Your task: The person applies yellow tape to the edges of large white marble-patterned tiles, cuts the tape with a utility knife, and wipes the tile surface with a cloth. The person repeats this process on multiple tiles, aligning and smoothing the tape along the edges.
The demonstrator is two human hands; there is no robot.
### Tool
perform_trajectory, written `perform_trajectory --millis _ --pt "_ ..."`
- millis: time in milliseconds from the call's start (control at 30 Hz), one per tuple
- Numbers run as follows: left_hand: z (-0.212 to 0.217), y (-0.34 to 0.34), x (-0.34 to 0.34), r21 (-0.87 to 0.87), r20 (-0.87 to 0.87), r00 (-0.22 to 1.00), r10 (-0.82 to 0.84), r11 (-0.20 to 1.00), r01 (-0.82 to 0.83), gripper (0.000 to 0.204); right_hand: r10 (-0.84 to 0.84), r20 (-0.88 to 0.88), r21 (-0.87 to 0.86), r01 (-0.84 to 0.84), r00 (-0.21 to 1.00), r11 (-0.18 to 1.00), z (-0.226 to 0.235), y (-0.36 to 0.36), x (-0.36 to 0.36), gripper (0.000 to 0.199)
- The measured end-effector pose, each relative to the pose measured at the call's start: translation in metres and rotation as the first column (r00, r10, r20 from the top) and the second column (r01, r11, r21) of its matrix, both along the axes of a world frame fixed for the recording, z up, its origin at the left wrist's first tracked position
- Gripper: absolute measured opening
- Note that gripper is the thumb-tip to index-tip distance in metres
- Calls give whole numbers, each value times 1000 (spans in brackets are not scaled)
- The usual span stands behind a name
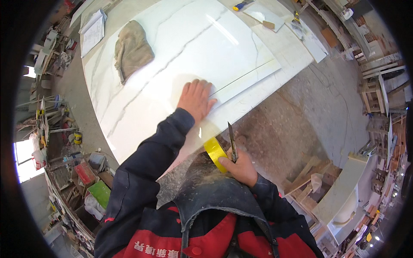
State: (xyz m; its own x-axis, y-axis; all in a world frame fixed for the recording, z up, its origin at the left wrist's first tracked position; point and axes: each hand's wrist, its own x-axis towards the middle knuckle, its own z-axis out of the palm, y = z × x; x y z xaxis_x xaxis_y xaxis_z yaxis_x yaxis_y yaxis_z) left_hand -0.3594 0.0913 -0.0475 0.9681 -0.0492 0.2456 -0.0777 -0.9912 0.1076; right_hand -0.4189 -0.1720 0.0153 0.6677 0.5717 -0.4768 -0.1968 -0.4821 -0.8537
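Note:
My left hand (197,99) lies palm down on a glossy white, grey-veined slab (172,51), near its right-hand edge; the fingers are stretched out and hold nothing. Close to my body, just off the slab's near edge, my right hand (242,168) is closed round two things. One is a roll of yellow tape (215,154), gripped at its rim. The other is a narrow dark blade (232,139) that looks like a knife, its point upward; its lower end is hidden in my fingers. A crumpled brown cloth (134,49) rests on the slab's left part.
Papers (93,32) lie at the table's far left corner. At the far right are a blue-and-yellow handled tool (241,5), a small white panel (258,14) and a brown block (268,25). A cluttered bin (81,189) stands left, wooden scraps (310,178) right.

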Motion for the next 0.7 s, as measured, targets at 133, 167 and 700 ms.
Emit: perform_trajectory --millis 133,167,700 --pt "1 -21 -13 -56 -5 998 -68 996 67 58 -27 -43 45 29 999 999 -32 -10 -2 43" --pt "2 -23 -14 -80 -12 998 -65 995 64 57 -14 -51 57 17 999 998 -37 -14 -2 41" --pt "18 -76 -122 -813 -562 525 639 -307 -495 46 377 230 -65 -372 897 926 -6 4 92 38"
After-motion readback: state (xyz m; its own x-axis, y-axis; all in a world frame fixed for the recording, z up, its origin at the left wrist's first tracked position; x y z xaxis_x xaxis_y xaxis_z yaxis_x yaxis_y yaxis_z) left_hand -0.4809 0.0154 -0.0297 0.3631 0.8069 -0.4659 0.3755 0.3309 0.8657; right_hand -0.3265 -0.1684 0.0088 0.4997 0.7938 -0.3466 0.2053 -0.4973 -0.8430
